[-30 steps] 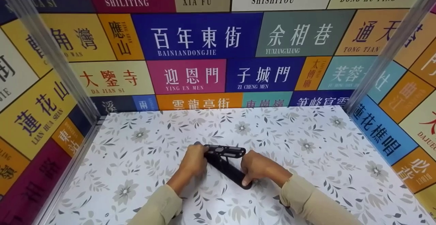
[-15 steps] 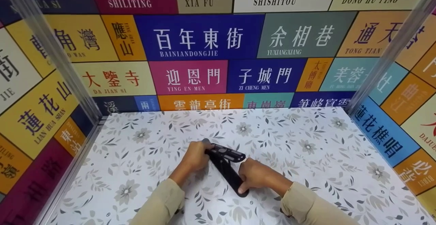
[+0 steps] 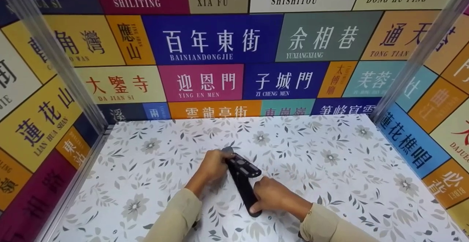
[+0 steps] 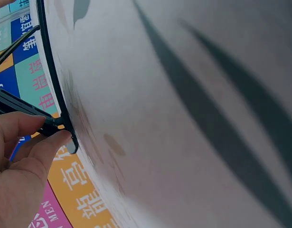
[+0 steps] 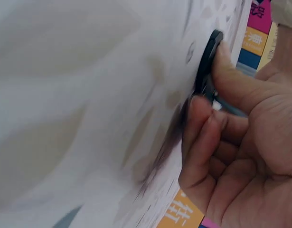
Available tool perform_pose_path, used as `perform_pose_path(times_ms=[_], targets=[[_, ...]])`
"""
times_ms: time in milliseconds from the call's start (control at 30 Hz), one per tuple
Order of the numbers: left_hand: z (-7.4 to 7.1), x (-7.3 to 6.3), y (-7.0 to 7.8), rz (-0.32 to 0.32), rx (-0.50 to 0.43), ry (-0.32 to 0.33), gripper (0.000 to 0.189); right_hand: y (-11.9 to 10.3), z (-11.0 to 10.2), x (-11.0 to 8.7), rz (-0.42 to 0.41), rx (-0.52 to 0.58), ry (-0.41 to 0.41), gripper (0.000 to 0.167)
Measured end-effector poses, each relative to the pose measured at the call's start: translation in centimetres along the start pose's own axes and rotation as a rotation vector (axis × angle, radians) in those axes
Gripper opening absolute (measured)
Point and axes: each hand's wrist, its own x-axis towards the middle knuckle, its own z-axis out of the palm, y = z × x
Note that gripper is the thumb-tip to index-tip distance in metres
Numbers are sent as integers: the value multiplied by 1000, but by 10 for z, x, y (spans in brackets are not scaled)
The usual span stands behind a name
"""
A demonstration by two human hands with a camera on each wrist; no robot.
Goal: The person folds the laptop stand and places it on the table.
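A black folding stand (image 3: pixel 242 190) lies slantwise on the patterned tabletop, its slotted upper plate (image 3: pixel 246 167) raised at an angle over the long base. My left hand (image 3: pixel 214 164) pinches the hinged far end between thumb and fingers. In the left wrist view, that thumb and a fingertip (image 4: pixel 65 137) meet right at the joint. My right hand (image 3: pixel 273 194) holds the rounded near end of the base. The right wrist view has its thumb (image 5: pixel 226 64) along the base end (image 5: pixel 210 59), with the other fingers curled beside it.
The white tabletop (image 3: pixel 146 176) has a grey flower and leaf print. Colourful sign-covered panels (image 3: pixel 212 47) rise at the back and both sides. Clear upright posts (image 3: pixel 414 55) stand at the back corners.
The stand has turned clockwise on the table. Its near end has swung left and toward me with my right hand, while the hinged end and my left hand have shifted slightly right.
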Motion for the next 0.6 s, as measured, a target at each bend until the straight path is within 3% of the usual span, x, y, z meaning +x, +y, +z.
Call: perform_pose_path(times_ms=[233,600], targets=[[4,5,-3,-41,-59,-28,50,-12,0,-2,78,24,-26,45],[8,11,0,-65,-73,-58,47,-26,2,-5,82,2,-9,46]])
